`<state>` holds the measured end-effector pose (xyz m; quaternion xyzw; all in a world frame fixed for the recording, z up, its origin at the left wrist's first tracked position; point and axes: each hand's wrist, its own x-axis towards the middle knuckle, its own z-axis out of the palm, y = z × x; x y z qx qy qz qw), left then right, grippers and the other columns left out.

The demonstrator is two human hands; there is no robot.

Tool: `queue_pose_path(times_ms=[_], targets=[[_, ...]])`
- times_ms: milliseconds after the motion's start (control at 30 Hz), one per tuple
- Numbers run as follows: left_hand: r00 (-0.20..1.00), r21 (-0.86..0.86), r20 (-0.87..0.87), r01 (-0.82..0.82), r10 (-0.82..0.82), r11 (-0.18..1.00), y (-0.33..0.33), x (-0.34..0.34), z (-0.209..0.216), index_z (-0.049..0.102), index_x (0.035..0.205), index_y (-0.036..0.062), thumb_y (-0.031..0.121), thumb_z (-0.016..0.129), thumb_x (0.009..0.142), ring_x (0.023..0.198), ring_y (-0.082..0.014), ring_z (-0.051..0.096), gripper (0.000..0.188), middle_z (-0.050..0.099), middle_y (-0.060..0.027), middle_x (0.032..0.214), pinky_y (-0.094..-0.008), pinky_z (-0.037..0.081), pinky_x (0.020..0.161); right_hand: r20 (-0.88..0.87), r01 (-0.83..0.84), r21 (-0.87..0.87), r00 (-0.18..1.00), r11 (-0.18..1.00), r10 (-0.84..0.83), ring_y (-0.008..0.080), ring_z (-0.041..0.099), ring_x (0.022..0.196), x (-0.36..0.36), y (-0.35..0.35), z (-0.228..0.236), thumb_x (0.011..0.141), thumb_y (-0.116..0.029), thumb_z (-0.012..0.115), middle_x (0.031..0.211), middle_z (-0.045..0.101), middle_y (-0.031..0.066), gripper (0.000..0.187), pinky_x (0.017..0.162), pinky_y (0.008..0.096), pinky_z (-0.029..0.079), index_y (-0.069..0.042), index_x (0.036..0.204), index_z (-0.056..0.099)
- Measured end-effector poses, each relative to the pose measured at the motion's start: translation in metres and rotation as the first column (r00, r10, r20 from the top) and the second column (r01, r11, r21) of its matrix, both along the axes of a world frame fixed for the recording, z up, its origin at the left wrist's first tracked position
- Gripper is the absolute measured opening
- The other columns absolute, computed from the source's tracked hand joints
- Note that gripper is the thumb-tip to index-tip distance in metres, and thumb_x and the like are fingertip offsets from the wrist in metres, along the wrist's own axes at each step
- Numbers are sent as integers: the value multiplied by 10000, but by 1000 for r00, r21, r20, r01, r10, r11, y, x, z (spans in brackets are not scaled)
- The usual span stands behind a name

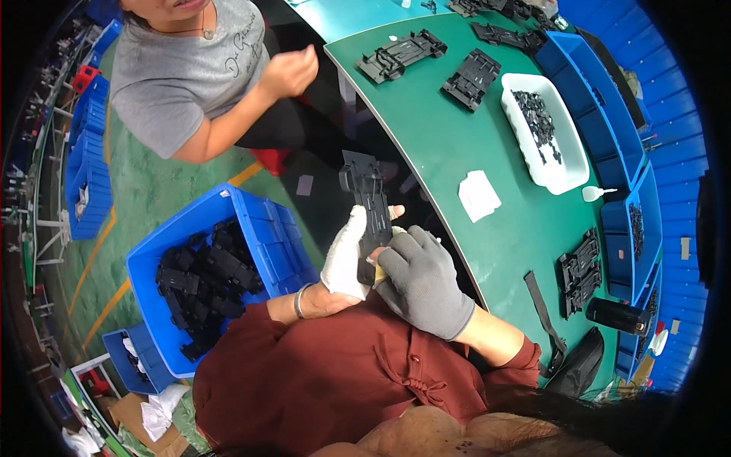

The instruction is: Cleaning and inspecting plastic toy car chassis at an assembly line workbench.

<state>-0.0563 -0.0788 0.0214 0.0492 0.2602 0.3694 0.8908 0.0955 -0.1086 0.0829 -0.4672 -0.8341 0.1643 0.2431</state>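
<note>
A long black plastic frame part (371, 199) with ribs and slots is held up in front of my body, its far end pointing away from me. My left hand (344, 259), in a white glove with bare fingertips, is wrapped round it from the left side. My right hand (428, 286), in a grey glove, is closed at the part's near end with its fingers curled. Something small and yellowish (379, 271) shows by the right fingertips; what it is cannot be made out.
A blue crate (285, 236) of black parts stands at left. The green table (426, 152) on the right bears more black frames (472, 79), a white tray (560, 183) of small black pieces and a black cylinder (618, 315). Blue bins (620, 221) line its far side. Another person (190, 84) stands across.
</note>
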Motion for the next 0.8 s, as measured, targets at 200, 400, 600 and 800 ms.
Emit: queue_pose_path(times_ms=[200, 400, 600, 800], targets=[[981, -27, 192, 22, -17, 999, 2, -2, -7, 478, 1439, 66, 604, 344, 1036, 729, -114, 595, 686, 661, -75, 1067, -277, 529, 654, -93, 28, 58, 995, 998, -23, 290, 547, 794, 4, -2, 1, 656, -76, 759, 914, 561, 115, 366, 671, 389, 467, -46, 1001, 642], [966, 9, 258, -23, 20, 1000, 10, -7, -12, 464, 1414, 22, 602, 364, 1028, 914, -247, 668, 704, 660, -155, 1090, -359, 571, 792, -252, 82, -11, 964, 997, -82, 302, 546, 773, 13, -6, 8, 657, -74, 748, 871, 550, 108, 345, 666, 406, 455, -13, 980, 647], [961, -12, 273, -37, 39, 999, 12, -7, -9, 466, 1402, 25, 589, 334, 1038, 983, -308, 669, 684, 644, -174, 1179, -439, 583, 825, -388, 187, -285, 874, 940, -292, 228, 585, 682, 19, -15, 17, 821, -41, 670, 839, 560, 111, 196, 611, 334, 465, 22, 1007, 676], [966, -42, 244, -79, 87, 996, 13, -9, -19, 430, 1433, 24, 533, 325, 1057, 1056, -321, 653, 641, 545, -195, 1385, -449, 608, 813, -469, 85, -573, 782, 815, -411, 79, 609, 581, 18, -23, 26, 944, -17, 624, 880, 551, 60, 123, 501, 222, 462, 82, 1014, 647]])
